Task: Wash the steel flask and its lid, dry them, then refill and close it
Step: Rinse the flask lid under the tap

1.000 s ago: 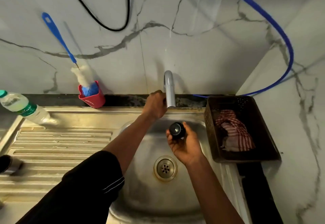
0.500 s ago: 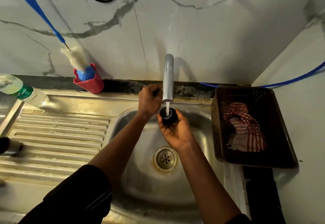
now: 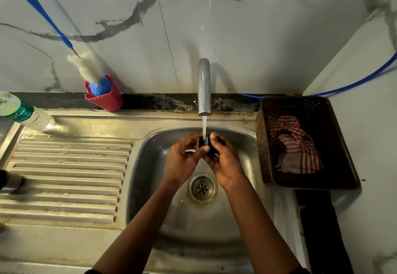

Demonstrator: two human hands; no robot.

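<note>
- The steel flask (image 3: 8, 182) sits far left of both hands on the ribbed drainboard (image 3: 68, 172), well apart from them. The frame edge cuts it off, so only a dark end and a bit of steel body show.
- A clear plastic bottle (image 3: 23, 113) with a green label is up and to the left of the hands, at the drainboard's back corner.
- A red holder (image 3: 105, 99) stands behind and left of the hands against the marble wall. A blue-handled brush (image 3: 89, 67) with pale bristles leans out of it.
- The left hand (image 3: 182, 162) is over the sink (image 3: 150, 166), its fingers curled toward the black lid (image 3: 202, 143) and its thumb tip pressed on the lid's near side.
- The lid is pinched between the two hands, above the basin and directly under the tap (image 3: 203, 84), largely hidden by fingers.
- A stream of water (image 3: 204, 124) falls from the tap onto the lid.
- The drain (image 3: 202, 188) lies just below the hands, between the wrists.
- The right hand (image 3: 227, 162) cups the lid from the right, fingers wrapped beneath it and thumb laid over its top.
- A dark perforated basket (image 3: 263, 144) rests just right of the right hand, beside the sink, with a red-and-white checked cloth (image 3: 298, 151) crumpled inside.
- A blue hose (image 3: 354, 83) runs along the wall behind the basket, far right of the hands.
</note>
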